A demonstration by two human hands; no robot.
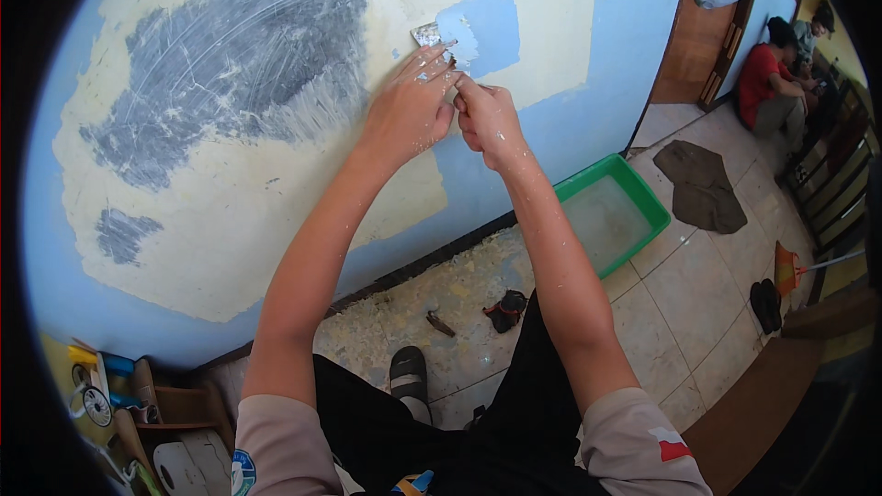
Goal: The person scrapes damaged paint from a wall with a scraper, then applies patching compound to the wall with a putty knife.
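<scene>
A putty knife (426, 34) with a pale, flecked metal blade is against the wall (211, 230) at a pale blue patch (496, 32) edged by cream, flaking paint. My left hand (409, 106) rests its fingers, pressed together, over the back of the blade. My right hand (489, 124) is closed round the handle, just right of the left. White flakes dot both hands and forearms. Left of them is a large scraped dark grey area (239, 46) with pale scratches.
A green tub (652, 202) of cloudy liquid stands below on tiles (680, 331), near a brown mat (703, 188), dark sandals (765, 305) and a broom (788, 271). Two people (767, 83) sit at right by a railing (841, 184). Wooden shelving (161, 395) is lower left.
</scene>
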